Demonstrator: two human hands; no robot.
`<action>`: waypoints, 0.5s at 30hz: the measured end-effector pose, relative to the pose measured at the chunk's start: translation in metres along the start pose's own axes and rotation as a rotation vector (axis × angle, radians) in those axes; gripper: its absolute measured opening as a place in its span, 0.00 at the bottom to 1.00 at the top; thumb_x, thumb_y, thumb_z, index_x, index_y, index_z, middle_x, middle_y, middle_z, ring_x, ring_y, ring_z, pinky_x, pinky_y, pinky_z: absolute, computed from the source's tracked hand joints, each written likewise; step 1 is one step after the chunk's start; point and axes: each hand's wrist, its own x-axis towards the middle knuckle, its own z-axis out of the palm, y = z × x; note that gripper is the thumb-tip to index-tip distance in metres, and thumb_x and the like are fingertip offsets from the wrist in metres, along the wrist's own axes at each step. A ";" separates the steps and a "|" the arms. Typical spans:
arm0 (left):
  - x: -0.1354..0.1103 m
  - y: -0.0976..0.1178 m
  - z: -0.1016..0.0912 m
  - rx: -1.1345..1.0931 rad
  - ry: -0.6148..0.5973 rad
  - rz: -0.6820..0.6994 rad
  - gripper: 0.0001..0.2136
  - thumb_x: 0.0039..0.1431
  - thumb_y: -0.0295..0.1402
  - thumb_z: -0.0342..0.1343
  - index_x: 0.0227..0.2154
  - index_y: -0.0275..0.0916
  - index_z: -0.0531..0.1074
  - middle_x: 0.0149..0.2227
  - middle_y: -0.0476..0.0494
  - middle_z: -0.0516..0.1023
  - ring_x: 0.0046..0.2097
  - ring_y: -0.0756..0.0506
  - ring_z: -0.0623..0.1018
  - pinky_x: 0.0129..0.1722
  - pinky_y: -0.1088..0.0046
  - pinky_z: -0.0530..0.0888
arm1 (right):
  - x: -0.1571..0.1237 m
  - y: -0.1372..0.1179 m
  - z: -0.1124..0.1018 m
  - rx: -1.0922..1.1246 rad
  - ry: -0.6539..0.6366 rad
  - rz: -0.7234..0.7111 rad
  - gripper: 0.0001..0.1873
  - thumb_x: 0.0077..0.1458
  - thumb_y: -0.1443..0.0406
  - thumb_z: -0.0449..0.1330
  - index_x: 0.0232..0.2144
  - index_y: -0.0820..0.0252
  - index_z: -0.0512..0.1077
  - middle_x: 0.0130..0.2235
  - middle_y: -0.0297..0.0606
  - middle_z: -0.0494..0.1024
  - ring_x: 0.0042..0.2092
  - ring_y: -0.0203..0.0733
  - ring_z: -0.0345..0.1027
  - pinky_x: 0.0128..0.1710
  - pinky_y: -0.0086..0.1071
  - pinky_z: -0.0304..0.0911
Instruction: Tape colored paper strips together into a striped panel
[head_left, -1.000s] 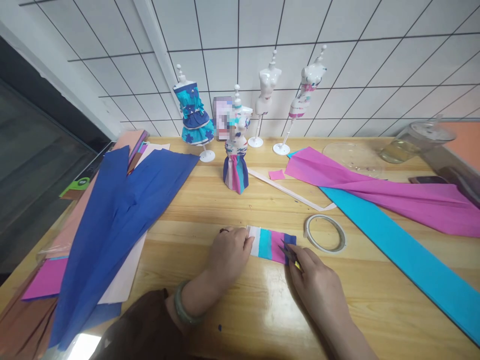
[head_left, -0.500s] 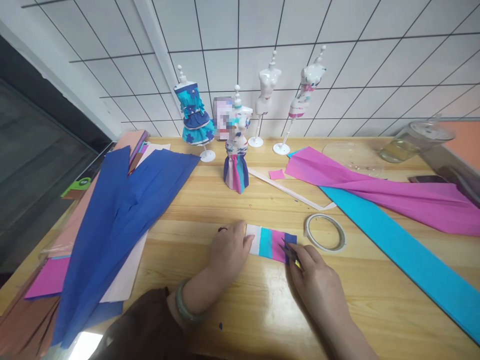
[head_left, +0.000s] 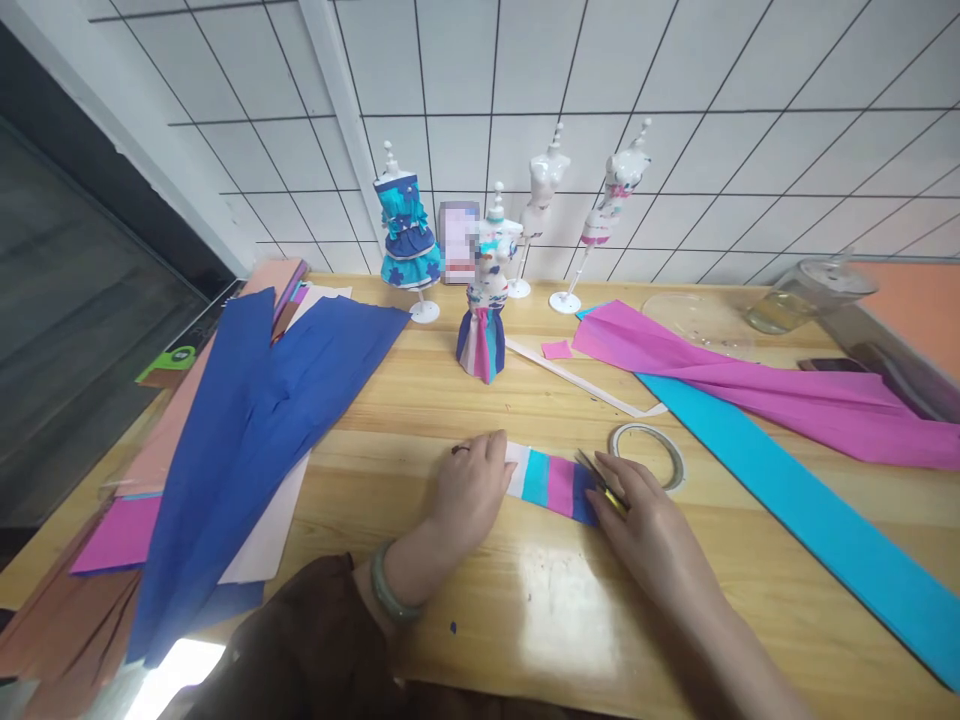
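Observation:
My left hand (head_left: 472, 495) is closed over the pale left end of a striped crepe paper piece (head_left: 561, 485), its thumb and fingers pressing it on the table. White, turquoise, pink and dark blue bands run across the piece. In my right hand (head_left: 645, 510) is a small pair of scissors (head_left: 606, 486) with dark blades and a bit of yellow showing; most of the handle is hidden by the fingers. The blades lie over the dark blue end. Just beyond my right hand is a roll of tape (head_left: 677, 452), lying flat.
A mini mannequin (head_left: 492, 262) in a striped skirt stands ahead, with a blue-dressed mannequin (head_left: 409, 235) and two others behind. Blue crepe paper (head_left: 300, 390) covers the left side; pink (head_left: 720, 370) and turquoise paper (head_left: 795, 500) lie right. A glass jar (head_left: 795, 295) stands far right.
The scissors have shifted right, from the pink band to the dark blue end, and their blades look closer together. My left hand still holds the pale end. The whole view has shifted slightly.

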 end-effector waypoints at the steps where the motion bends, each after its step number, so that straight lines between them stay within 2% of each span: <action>1: 0.000 0.000 0.000 0.017 0.005 0.007 0.13 0.59 0.36 0.48 0.46 0.38 0.63 0.39 0.41 0.72 0.40 0.42 0.73 0.36 0.69 0.67 | 0.003 0.002 -0.002 0.009 -0.012 0.014 0.20 0.54 0.61 0.51 0.48 0.61 0.66 0.49 0.46 0.71 0.49 0.48 0.66 0.46 0.40 0.63; 4: -0.002 0.001 -0.001 0.043 0.019 0.032 0.13 0.59 0.36 0.49 0.46 0.38 0.63 0.38 0.41 0.72 0.39 0.42 0.74 0.35 0.70 0.67 | 0.017 0.002 -0.006 0.057 -0.075 0.062 0.20 0.53 0.59 0.53 0.46 0.62 0.68 0.46 0.46 0.73 0.48 0.49 0.67 0.45 0.40 0.63; 7: -0.003 0.000 -0.001 0.045 0.048 0.052 0.12 0.59 0.36 0.49 0.44 0.38 0.64 0.37 0.42 0.72 0.38 0.43 0.74 0.34 0.70 0.67 | 0.032 -0.003 -0.007 0.092 -0.192 0.057 0.19 0.52 0.56 0.54 0.42 0.62 0.70 0.41 0.44 0.75 0.43 0.47 0.69 0.41 0.38 0.64; 11: -0.005 -0.001 0.003 0.045 0.084 0.060 0.11 0.58 0.36 0.51 0.42 0.38 0.64 0.36 0.42 0.72 0.37 0.42 0.74 0.33 0.69 0.67 | 0.044 -0.010 -0.006 0.016 -0.346 0.104 0.17 0.49 0.55 0.56 0.39 0.58 0.72 0.38 0.40 0.76 0.37 0.44 0.70 0.34 0.34 0.63; 15: -0.005 -0.002 0.005 0.041 0.097 0.064 0.09 0.58 0.36 0.51 0.39 0.38 0.65 0.35 0.42 0.72 0.37 0.42 0.74 0.33 0.69 0.67 | 0.049 -0.011 -0.006 -0.035 -0.408 0.135 0.14 0.46 0.56 0.58 0.34 0.56 0.72 0.31 0.37 0.76 0.32 0.43 0.70 0.28 0.31 0.59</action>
